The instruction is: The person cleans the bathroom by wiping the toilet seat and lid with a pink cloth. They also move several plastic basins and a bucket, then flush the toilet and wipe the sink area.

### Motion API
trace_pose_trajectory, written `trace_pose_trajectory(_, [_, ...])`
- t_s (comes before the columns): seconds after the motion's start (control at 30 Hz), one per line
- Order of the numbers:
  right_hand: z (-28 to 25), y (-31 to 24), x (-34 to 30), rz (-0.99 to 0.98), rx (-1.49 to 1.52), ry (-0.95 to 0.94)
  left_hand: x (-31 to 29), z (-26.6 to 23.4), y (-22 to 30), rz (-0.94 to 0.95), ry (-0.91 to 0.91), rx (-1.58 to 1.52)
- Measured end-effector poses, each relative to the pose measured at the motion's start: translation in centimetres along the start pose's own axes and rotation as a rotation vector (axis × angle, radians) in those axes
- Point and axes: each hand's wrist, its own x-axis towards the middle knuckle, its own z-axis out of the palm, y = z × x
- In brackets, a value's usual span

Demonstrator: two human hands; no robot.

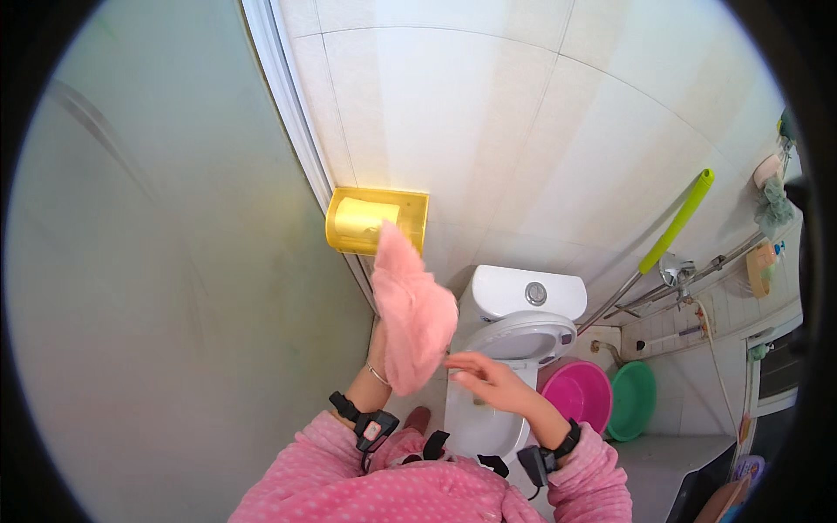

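Note:
A pink fluffy cloth [410,318] is bunched over my left hand [377,350] and hides its fingers. Its upper tip overlaps the lower edge of a yellow toilet paper holder [421,209] on the wall; I cannot tell whether they touch. Inside the holder lies a roll of paper [362,218] that looks yellow. My right hand [495,383] is beside the cloth, above the toilet, its fingers stretched out and nothing seen in them. A white toilet [488,427] stands below with its lid [514,336] raised.
A frosted glass panel [166,261] with a white frame [283,87] stands close on the left. Right of the toilet are a pink basin [580,392], a green basin [634,401] and a green-handled pole [680,218] leaning against the wall. A shower fixture [676,270] is on the far right.

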Motion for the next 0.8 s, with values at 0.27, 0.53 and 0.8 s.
trace_pose_trajectory(0.27, [-4.1,7.5,-6.7,0.266,0.286,0.417,14.7,-7.2,9.0,1.186,0.534,1.716])
trace_pose_trajectory(0.53, [-3.8,11.9,-13.6,0.350,0.312,0.652,10.5,-13.2,-1.4,0.429,0.569,0.518])
trace_pose_trajectory(0.8, [-2.8,13.6,-19.4,0.507,0.365,0.873,9.6,-11.4,-1.5,0.481,0.419,1.207])
